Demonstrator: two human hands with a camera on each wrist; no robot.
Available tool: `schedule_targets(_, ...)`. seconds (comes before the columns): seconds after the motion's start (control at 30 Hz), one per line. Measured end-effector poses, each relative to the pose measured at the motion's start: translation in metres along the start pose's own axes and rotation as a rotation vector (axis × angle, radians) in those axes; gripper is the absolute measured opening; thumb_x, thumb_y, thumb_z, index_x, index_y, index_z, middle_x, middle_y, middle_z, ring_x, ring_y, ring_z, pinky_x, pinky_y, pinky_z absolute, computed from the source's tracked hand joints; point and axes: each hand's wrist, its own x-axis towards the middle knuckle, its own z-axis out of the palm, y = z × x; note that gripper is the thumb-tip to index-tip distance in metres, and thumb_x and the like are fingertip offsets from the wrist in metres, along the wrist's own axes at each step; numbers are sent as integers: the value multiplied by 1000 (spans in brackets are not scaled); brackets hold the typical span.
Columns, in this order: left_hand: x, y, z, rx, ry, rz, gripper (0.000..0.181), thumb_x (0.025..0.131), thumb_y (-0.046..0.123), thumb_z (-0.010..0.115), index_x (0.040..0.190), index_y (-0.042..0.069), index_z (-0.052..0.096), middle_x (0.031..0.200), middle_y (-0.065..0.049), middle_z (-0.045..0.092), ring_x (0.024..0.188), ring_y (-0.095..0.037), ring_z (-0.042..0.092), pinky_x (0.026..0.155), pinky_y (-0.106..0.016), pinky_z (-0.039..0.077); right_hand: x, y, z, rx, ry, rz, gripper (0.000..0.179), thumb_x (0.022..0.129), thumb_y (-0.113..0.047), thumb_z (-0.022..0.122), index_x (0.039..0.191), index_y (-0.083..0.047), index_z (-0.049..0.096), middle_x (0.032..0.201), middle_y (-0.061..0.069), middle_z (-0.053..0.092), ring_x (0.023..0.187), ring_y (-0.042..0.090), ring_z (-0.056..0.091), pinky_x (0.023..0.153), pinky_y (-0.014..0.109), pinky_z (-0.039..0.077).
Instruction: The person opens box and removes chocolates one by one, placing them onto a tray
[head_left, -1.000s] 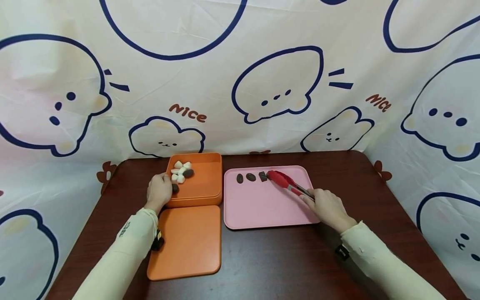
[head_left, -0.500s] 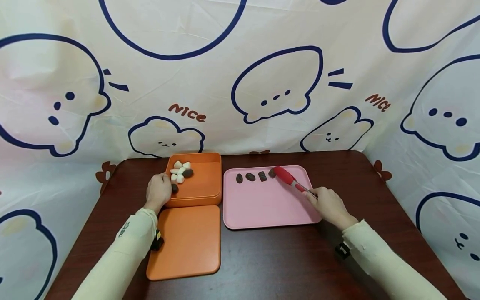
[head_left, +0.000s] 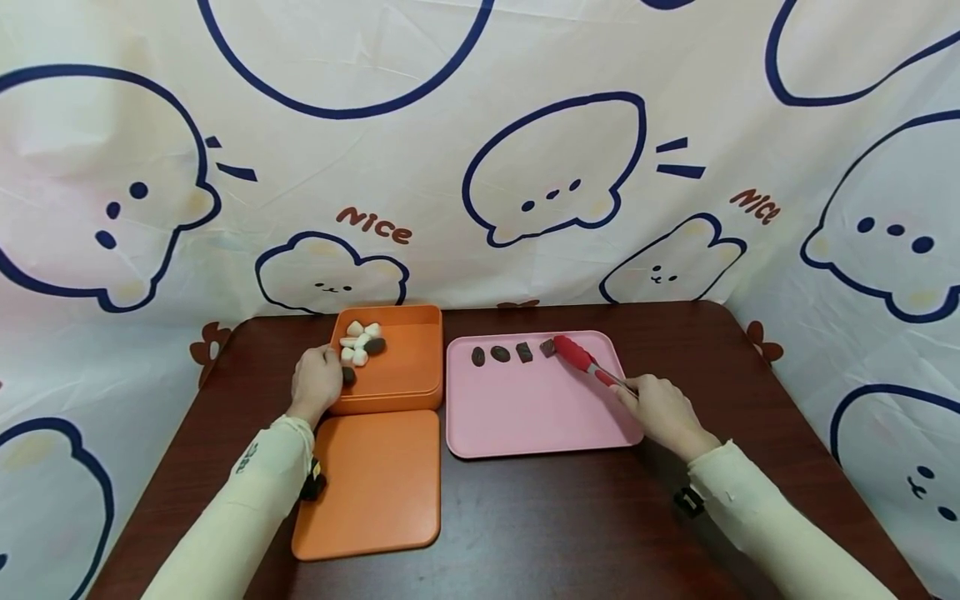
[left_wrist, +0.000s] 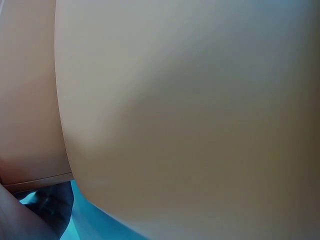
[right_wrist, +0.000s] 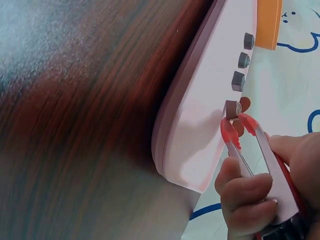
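My right hand (head_left: 662, 415) grips a pair of red-tipped metal tongs (head_left: 576, 354) above the pink tray (head_left: 525, 425). The tongs' tips sit at a dark brown, chocolate-like square (head_left: 548, 348); in the right wrist view the tips (right_wrist: 231, 131) are parted right beside this square (right_wrist: 232, 109). To its left, three more dark pieces (head_left: 524, 352) stand in a row along the tray's back. My left hand (head_left: 316, 385) holds the left wall of an orange box (head_left: 412, 358). Inside that box lie several white pieces (head_left: 360, 357) and two dark ones (head_left: 375, 346).
An orange lid (head_left: 375, 483) lies flat in front of the box, under the left forearm. All this stands on a dark wooden table (head_left: 555, 525). A cream cloth (head_left: 480, 167) with cartoon prints hangs behind and at both sides.
The right hand has moved the tongs a little to the right. A fourth dark piece, hidden at the tips earlier, now shows on the tray. My left hand stays on the box.
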Motion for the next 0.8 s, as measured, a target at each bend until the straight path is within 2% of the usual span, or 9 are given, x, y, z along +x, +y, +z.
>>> schedule_targets(0.13, 0, -1, -1, 1, -9, -1, 55, 110, 30, 18, 150, 1, 44, 152, -24, 47, 135, -43, 48, 112, -58, 38, 0, 1, 0, -33, 17, -8, 33, 100, -33, 62, 108, -3, 73, 58, 0, 47, 50, 14, 42, 43, 28, 33)
schedule_targets(0.4, -1, -2, -2, -8, -1, 14, 56, 110, 31, 17, 148, 2, 47, 150, -23, 49, 132, -42, 50, 111, -57, 40, -1, 3, 1, -85, 72, -51, 29, 99, -37, 63, 88, -12, 70, 57, -1, 47, 52, 15, 46, 44, 32, 34)
schedule_targets(0.57, -2, -1, -2, -12, -8, 15, 57, 110, 31, 16, 148, 2, 47, 151, -23, 48, 133, -42, 50, 112, -57, 39, -2, 3, 0, -98, 95, -60, 31, 98, -40, 64, 82, -13, 65, 57, 0, 48, 51, 16, 46, 44, 32, 35)
schedule_targets(0.67, -3, 0, -3, -9, -9, 14, 56, 110, 30, 16, 147, 1, 48, 151, -23, 48, 133, -42, 49, 113, -58, 38, -1, 0, -2, -93, 92, -62, 30, 98, -39, 65, 83, -13, 65, 57, 1, 48, 51, 16, 45, 44, 31, 35)
schedule_targets(0.8, -3, 1, -3, 0, -7, 13, 56, 110, 29, 17, 147, 1, 47, 152, -24, 47, 134, -42, 48, 114, -58, 37, 0, -5, -5, -78, 71, -51, 30, 98, -40, 65, 94, -11, 68, 58, 1, 48, 51, 16, 45, 44, 30, 35)
